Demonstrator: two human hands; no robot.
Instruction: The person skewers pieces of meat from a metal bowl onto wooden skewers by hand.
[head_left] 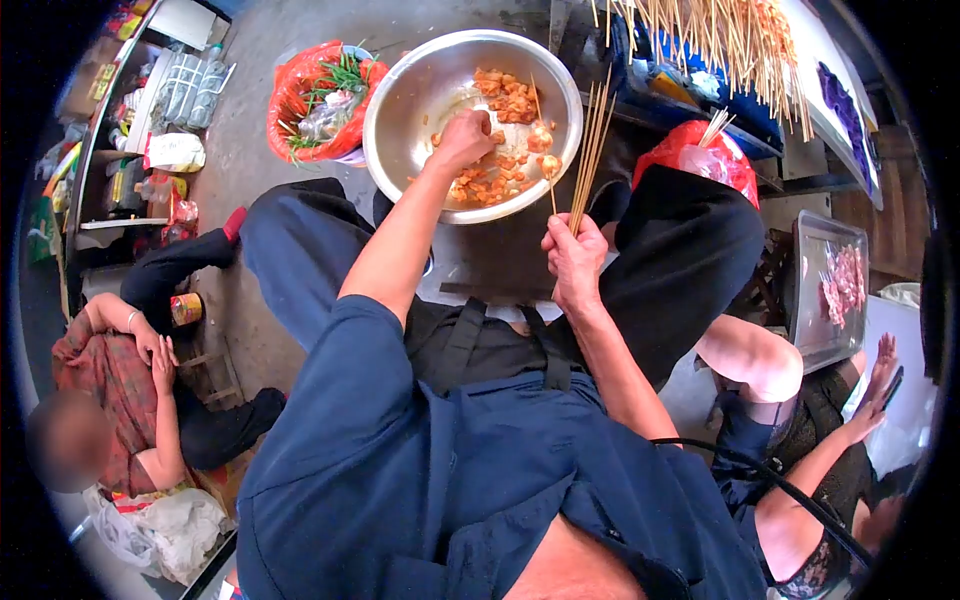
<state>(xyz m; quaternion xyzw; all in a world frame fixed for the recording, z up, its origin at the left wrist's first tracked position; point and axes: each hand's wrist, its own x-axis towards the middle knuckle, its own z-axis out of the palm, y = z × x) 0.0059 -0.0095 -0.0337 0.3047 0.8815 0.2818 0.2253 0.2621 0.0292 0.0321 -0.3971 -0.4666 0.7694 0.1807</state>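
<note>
Over the large steel bowl (400, 150), my left hand (465, 140) has its fingers curled down among orange, sauce-coated meat pieces (505, 95); whatever they pinch is hidden. My right hand (577, 260) grips a bundle of bamboo skewers (592, 160), tips pointing up and away, beside the bowl's right rim. One separate skewer (553, 195) rises from the thumb side of that hand and leans over the bowl. Several pale orange pieces (541, 138) are threaded along it.
A red plastic bag (290, 85) with green stalks stands left of the bowl. Loaded skewers (720, 40) lie at upper right, above another red bag (740, 165). A metal tray (805, 330) holds meat. People sit at left (120, 400) and right (800, 470).
</note>
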